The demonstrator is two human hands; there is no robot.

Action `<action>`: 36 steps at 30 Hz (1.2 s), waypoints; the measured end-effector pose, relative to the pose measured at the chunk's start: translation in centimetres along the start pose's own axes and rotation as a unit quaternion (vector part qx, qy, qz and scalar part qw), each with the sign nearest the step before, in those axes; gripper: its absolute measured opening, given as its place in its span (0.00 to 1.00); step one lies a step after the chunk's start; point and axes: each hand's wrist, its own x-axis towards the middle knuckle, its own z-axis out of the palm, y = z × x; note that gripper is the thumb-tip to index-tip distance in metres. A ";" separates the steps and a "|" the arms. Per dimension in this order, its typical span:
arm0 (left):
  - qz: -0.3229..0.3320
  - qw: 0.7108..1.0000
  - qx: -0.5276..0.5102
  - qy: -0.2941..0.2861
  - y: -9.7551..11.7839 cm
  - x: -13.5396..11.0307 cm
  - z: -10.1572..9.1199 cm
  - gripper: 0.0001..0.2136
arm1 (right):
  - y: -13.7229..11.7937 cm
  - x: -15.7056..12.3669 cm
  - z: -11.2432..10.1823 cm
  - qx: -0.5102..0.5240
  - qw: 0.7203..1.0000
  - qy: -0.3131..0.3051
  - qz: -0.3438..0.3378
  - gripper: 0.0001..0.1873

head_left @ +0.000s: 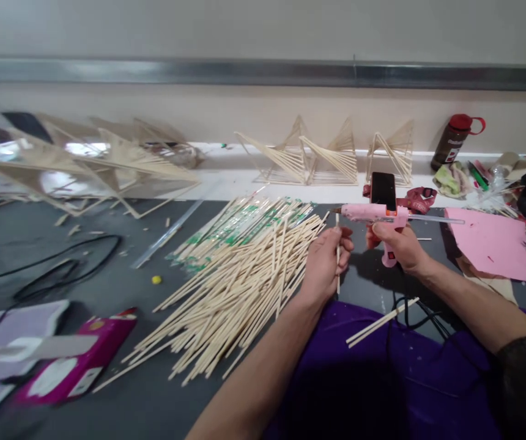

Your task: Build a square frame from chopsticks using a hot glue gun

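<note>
My left hand (325, 263) is closed around a single bamboo stick (337, 252), held roughly upright above the bench (107, 287), close to its near edge and just right of the stick pile (235, 287). My right hand (398, 244) grips the handle of the pink glue gun (368, 212), barrel level, nozzle pointing left and at the stick's top end; contact cannot be confirmed. Finished stick frames (318, 156) stand along the far edge, and a pink paper sheet (492, 244) lies toward the right edge.

Left hand (325, 260) pinches a stick (337, 253) upright (nozzle near its top), right hand (398, 244) grips glue gun (377, 215)
</note>
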 end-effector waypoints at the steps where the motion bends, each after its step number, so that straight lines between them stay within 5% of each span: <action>1: -0.010 1.000 0.002 -0.005 -0.3 -0.5 0.0 0.19 | -0.2 -0.2 0.1 0.001 1.000 -0.008 -0.002 0.26; 9: -0.006 0.999 -0.035 0.040 -3.6 -0.6 -1.8 0.19 | -0.5 -1.0 0.6 -0.019 0.999 -0.038 -0.003 0.28; 18: -0.024 0.997 -0.074 -0.004 -3.7 -0.6 -2.5 0.21 | 0.0 -0.5 0.2 -0.033 0.999 -0.007 0.037 0.29; 28: -0.021 0.997 -0.067 -0.015 -3.7 -0.5 -2.4 0.19 | -2.7 -1.7 1.5 -0.073 0.995 0.024 0.061 0.30; 36: -0.035 0.995 -0.088 -0.002 -3.1 -1.1 -2.4 0.20 | -0.8 -3.3 0.5 -0.035 0.997 0.067 0.036 0.30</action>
